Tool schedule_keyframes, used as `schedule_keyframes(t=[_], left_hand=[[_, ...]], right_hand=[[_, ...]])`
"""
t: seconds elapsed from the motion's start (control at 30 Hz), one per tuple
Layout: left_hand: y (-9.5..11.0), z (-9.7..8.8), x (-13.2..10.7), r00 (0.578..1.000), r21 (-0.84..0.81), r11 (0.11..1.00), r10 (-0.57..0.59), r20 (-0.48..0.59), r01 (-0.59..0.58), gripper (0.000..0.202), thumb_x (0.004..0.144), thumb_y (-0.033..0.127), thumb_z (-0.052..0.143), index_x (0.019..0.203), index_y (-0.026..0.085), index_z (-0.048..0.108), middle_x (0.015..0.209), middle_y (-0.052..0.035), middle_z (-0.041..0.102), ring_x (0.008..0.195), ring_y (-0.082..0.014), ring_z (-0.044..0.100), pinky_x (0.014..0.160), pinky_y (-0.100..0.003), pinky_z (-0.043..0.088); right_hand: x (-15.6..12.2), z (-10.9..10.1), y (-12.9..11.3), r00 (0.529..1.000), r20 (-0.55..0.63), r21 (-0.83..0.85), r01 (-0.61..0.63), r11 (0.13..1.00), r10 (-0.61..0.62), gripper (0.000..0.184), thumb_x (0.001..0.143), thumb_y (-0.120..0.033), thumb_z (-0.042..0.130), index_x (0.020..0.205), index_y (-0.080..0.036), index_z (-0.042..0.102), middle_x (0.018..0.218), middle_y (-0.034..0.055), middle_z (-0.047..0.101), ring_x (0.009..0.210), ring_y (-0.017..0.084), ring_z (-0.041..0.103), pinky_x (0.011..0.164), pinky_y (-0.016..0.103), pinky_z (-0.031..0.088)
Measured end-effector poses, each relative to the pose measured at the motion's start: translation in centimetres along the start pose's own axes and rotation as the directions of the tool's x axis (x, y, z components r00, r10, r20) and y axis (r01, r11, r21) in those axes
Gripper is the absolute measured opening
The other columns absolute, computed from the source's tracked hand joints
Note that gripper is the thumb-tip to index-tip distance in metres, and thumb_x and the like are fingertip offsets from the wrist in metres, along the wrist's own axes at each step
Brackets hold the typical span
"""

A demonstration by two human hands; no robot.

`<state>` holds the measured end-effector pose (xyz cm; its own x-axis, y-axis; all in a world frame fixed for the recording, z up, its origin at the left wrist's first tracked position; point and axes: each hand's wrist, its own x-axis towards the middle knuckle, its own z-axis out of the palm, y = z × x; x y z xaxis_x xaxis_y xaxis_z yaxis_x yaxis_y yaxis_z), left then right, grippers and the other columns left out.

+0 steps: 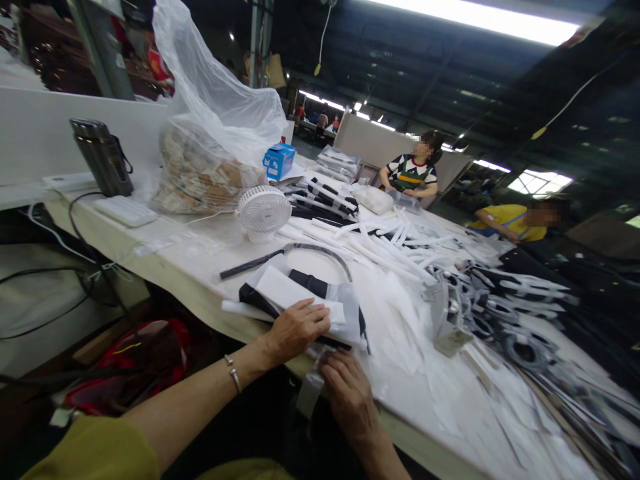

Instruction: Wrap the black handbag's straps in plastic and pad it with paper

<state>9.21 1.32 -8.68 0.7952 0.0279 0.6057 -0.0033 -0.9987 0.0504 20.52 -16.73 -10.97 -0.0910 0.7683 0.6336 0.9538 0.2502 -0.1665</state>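
Note:
A folded black fabric piece lies near the table's front edge, with a white sheet on top and translucent plastic around it. My left hand rests on the white sheet, its fingers stretched out flat. Lower down, at the table edge, my right hand has its fingers bent together over the border of clear plastic, part of which hangs below the edge. The right fingertips are partly hidden. Behind the bundle, a dark strip curves in a loop across the table.
Beyond the bundle stand a white fan, a large plastic bag, a dark flask and a blue box. White strips and grey-black pieces pile up rightward. Two co-workers sit across the table.

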Motion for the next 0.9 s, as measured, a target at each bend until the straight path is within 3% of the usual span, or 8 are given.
schedule_keyframes(t=[0.13, 0.27, 0.37, 0.57, 0.73, 0.9], left_hand=[[0.0, 0.0, 0.1, 1.000, -0.002, 1.000, -0.001, -0.012, 0.001, 0.018, 0.096, 0.013, 0.047, 0.107, 0.017, 0.061, 0.118, -0.0080, 0.069, 0.113, -0.0199, 0.062, 0.106, -0.040, 0.044], [0.1, 0.5, -0.3, 0.997, 0.028, 0.999, 0.026, -0.070, -0.024, 0.021, 0.097, 0.014, 0.044, 0.110, 0.015, 0.060, 0.120, -0.0097, 0.068, 0.114, -0.0207, 0.062, 0.104, -0.040, 0.045], [0.4, 0.8, -0.6, 0.993, 0.048, 0.998, 0.034, -0.112, -0.028, 0.022, 0.098, 0.014, 0.044, 0.111, 0.015, 0.061, 0.120, -0.0100, 0.068, 0.115, -0.0210, 0.061, 0.103, -0.040, 0.046], [1.2, 1.2, -1.1, 0.986, 0.045, 0.998, -0.029, -0.163, 0.037, 0.023, 0.099, 0.014, 0.043, 0.113, 0.015, 0.061, 0.121, -0.0091, 0.068, 0.117, -0.0192, 0.060, 0.102, -0.037, 0.047], [1.9, 0.8, -0.7, 0.977, -0.060, 0.991, -0.131, -0.167, 0.123, 0.024, 0.100, 0.014, 0.042, 0.114, 0.015, 0.061, 0.112, -0.0079, 0.070, 0.111, -0.0180, 0.062, 0.102, -0.036, 0.046], [2.4, 0.3, -0.1, 0.956, -0.141, 0.958, -0.266, -0.120, 0.249, 0.012, 0.094, 0.013, 0.051, 0.094, 0.018, 0.063, 0.093, -0.0043, 0.067, 0.091, -0.0202, 0.063, 0.087, -0.036, 0.051]], right_hand=[[0.1, 0.7, -1.5, 0.990, -0.041, 0.148, -0.128, 0.981, 0.136, 0.031, 0.092, -0.002, 0.039, 0.098, -0.023, 0.061, 0.087, 0.0043, 0.070, 0.089, 0.019, 0.068, 0.093, 0.041, 0.054], [0.3, 0.6, -2.2, 0.979, -0.081, 0.214, -0.164, 0.963, 0.185, 0.031, 0.092, -0.003, 0.038, 0.098, -0.023, 0.061, 0.085, 0.0037, 0.070, 0.085, 0.018, 0.068, 0.091, 0.039, 0.055], [1.7, -0.3, -2.0, 0.979, -0.099, 0.213, -0.152, 0.965, 0.176, 0.031, 0.092, -0.003, 0.039, 0.099, -0.023, 0.062, 0.088, 0.0054, 0.070, 0.087, 0.019, 0.068, 0.081, 0.033, 0.058], [5.5, -2.5, 0.2, 0.992, -0.064, 0.159, -0.093, 0.983, 0.104, 0.032, 0.093, -0.005, 0.042, 0.106, -0.023, 0.066, 0.089, 0.0057, 0.071, 0.085, 0.017, 0.067, 0.077, 0.031, 0.057], [7.3, -3.5, 1.5, 0.988, 0.061, 0.176, -0.148, 0.973, 0.140, 0.025, 0.094, -0.011, 0.048, 0.102, -0.024, 0.068, 0.090, 0.0059, 0.072, 0.084, 0.019, 0.067, 0.077, 0.033, 0.056], [8.6, -3.6, 3.0, 0.950, 0.218, 0.277, -0.279, 0.920, 0.223, 0.029, 0.088, -0.007, 0.046, 0.098, -0.022, 0.069, 0.089, 0.0035, 0.072, 0.081, 0.017, 0.068, 0.073, 0.028, 0.055]])
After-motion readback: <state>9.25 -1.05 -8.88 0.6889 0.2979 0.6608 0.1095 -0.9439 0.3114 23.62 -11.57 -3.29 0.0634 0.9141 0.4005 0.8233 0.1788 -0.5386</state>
